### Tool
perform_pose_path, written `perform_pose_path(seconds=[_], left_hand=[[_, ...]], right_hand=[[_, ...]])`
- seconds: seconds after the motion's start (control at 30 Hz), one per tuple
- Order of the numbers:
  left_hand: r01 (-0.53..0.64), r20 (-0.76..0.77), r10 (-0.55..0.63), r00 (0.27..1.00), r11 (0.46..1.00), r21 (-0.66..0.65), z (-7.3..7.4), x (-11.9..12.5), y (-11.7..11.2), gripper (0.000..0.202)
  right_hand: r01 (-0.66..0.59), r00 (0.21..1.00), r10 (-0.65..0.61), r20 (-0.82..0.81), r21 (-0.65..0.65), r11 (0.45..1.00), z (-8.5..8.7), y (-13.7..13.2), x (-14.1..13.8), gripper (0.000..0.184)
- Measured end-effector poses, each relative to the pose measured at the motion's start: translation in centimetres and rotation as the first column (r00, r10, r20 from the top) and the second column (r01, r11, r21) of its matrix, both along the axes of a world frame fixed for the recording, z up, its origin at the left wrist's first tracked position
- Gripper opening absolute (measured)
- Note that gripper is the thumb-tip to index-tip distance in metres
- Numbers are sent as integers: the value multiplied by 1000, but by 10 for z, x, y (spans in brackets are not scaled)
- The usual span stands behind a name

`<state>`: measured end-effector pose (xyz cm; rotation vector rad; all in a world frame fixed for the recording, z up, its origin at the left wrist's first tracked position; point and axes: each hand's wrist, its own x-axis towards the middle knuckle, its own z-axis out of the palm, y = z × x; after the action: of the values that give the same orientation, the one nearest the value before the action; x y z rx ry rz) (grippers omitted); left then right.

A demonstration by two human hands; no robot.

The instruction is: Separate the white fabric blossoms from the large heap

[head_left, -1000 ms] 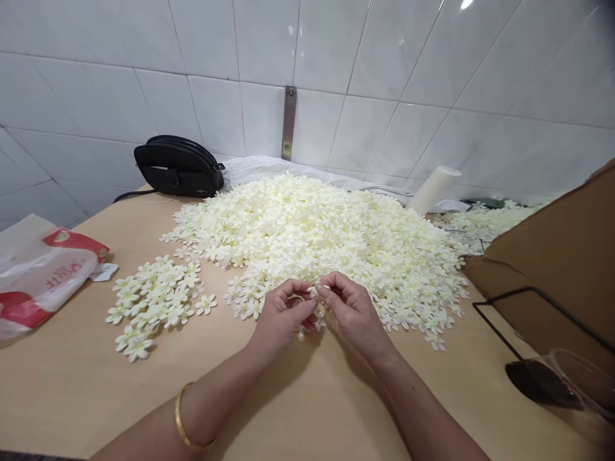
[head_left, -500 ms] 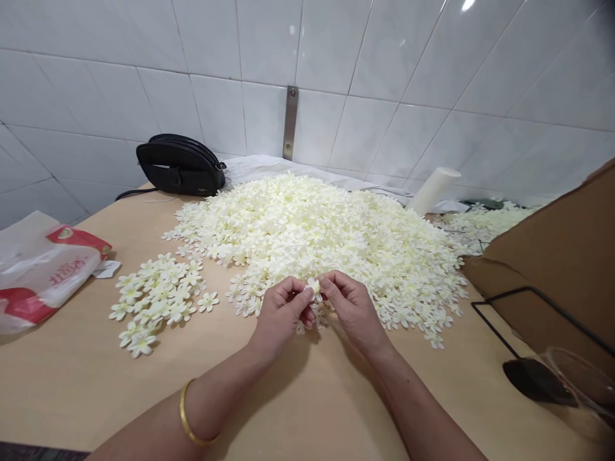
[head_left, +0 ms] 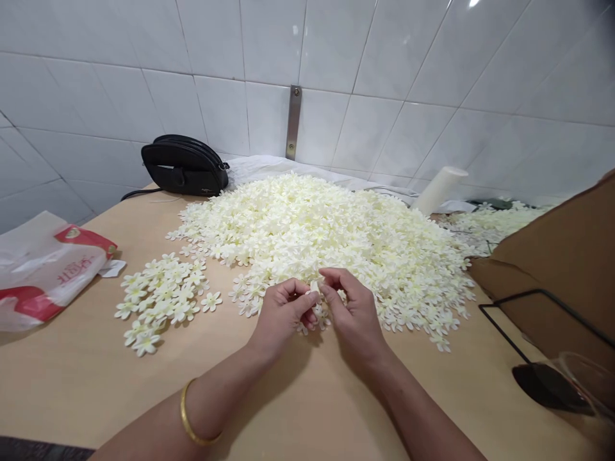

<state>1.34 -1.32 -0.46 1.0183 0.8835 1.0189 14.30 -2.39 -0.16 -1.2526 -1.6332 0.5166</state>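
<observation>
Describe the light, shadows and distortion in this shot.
Head view: a glare spot on the wall tiles at top right; soft, faint shadows on the table; tile lines bow from the wide lens; the flower pinched by the left hand and right hand barely stands out from the pale pile.

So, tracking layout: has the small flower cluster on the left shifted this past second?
No. The small flower cluster keeps its gap to the red-and-white bag; only the view drifted.
</observation>
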Motion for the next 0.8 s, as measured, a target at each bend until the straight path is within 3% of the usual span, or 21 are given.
perform_pose_path(seconds=[0.07, 0.17, 0.4, 0.6, 0.8], left_hand=[[-49, -3, 49, 999, 999, -15, -1, 0, 0, 19], [-61, 41, 64, 997, 996, -69, -2, -1, 2, 19], [9, 166, 23, 986, 982, -187, -2, -1, 7, 25], [49, 188, -22, 982, 989, -142, -3, 0, 4, 29], [89, 171, -63, 983, 985, -151, -4, -1, 3, 19]], right_hand=[[21, 997, -30, 77, 109, 994, -1, -2, -3, 15], [-72, 989, 48, 142, 167, 983, -1, -5, -5, 17], [-117, 963, 88, 253, 104, 988, 3, -5, -2, 20], [-81, 936, 43, 348, 94, 992, 2, -5, 1, 21], [-61, 964, 55, 259, 18, 998, 1, -4, 2, 20]])
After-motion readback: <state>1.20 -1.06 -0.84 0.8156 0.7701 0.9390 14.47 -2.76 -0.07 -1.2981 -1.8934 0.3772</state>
